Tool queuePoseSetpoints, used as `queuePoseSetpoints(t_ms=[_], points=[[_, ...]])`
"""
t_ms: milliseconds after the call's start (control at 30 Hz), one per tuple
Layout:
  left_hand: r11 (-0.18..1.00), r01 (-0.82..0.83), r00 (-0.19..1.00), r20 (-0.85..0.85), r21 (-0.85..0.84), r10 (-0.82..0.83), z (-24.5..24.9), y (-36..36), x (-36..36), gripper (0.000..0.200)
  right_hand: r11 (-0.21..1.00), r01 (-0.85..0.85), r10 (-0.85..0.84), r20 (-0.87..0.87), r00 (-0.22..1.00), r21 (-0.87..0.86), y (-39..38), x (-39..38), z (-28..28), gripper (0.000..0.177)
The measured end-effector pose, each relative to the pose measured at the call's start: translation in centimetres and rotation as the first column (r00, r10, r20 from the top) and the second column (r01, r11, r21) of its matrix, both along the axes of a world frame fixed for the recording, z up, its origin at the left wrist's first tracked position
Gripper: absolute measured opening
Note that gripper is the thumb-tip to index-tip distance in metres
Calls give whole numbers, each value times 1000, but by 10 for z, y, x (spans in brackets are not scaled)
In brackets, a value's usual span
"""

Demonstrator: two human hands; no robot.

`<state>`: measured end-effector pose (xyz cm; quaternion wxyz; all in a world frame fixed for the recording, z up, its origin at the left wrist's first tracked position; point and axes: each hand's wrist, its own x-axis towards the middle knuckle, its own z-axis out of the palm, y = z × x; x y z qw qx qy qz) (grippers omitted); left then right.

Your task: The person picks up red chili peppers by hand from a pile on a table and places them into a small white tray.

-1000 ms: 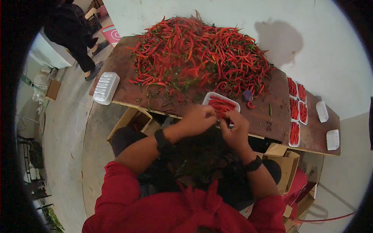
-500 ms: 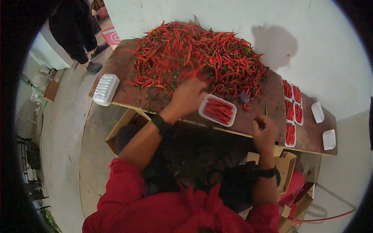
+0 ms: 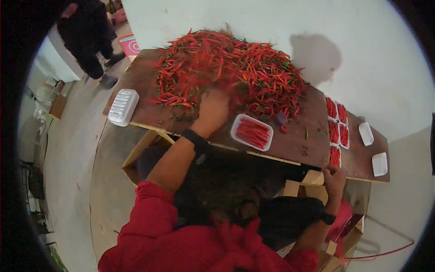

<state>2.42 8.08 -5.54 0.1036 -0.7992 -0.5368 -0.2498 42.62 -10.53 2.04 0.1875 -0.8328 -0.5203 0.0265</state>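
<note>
A big heap of red chilies (image 3: 235,68) with green stems covers the far half of the brown table (image 3: 294,140). My left hand (image 3: 212,109) reaches into the heap's near edge, fingertips buried among the chilies. Just right of it stands a white foam tray (image 3: 236,123) partly filled with chilies laid side by side. My right hand (image 3: 335,176) is low, off the table's front right edge, above an open cardboard box (image 3: 313,177). Its fingers are curled, and I cannot see anything in them.
Several filled chili trays (image 3: 335,124) line the table's right part, with two empty white trays (image 3: 365,133) beyond. A stack of white trays (image 3: 123,105) sits at the left corner. A cardboard box (image 3: 138,152) stands under the table. A person in black (image 3: 86,36) stands far left.
Both hands left the tray. My left hand went up-left into the chili heap. My right hand swung right and down off the table edge to the box.
</note>
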Motion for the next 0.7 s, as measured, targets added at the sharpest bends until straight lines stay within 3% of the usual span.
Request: queuePoseSetpoints(t_ms=[67,167,233,300,367,400,433,467,500,600,700], points=[[1000,-10,999,-54,-29,8,1,-8,2,24,973,-227,231,-128,964,47,17,-34,8,21],[997,11,994,-110,-80,-20,-7,-20,7,22,913,-403,404,-257,878,57,46,-101,17,21],[994,25,993,-113,-103,-36,-6,-33,9,23,819,-555,574,-199,794,147,58,-157,29,18],[951,55,995,94,-303,-27,4,-52,7,24,769,-633,630,-268,729,86,69,-208,40,17],[962,81,987,156,-262,-41,5,-67,-1,21,516,-810,855,-213,472,279,85,-249,28,16],[968,128,974,214,-218,-80,4,-73,-6,18,486,-846,872,-191,451,218,91,-273,26,17],[854,466,549,832,-232,-74,-21,-72,-15,27,456,-876,886,-169,431,156,95,-298,24,19],[775,626,148,989,-87,-9,-30,-75,-19,26,413,-905,903,-173,393,100,99,-322,23,21],[759,651,-25,999,-1,22,-29,-78,-21,26,369,-928,917,-177,356,44,102,-345,22,23],[798,600,1,998,45,-57,-27,-78,-26,25,439,-893,876,-268,401,100,102,-401,4,26],[813,577,-18,996,80,-85,-26,-73,-30,24,410,-887,898,-263,352,213,109,-402,18,25]])
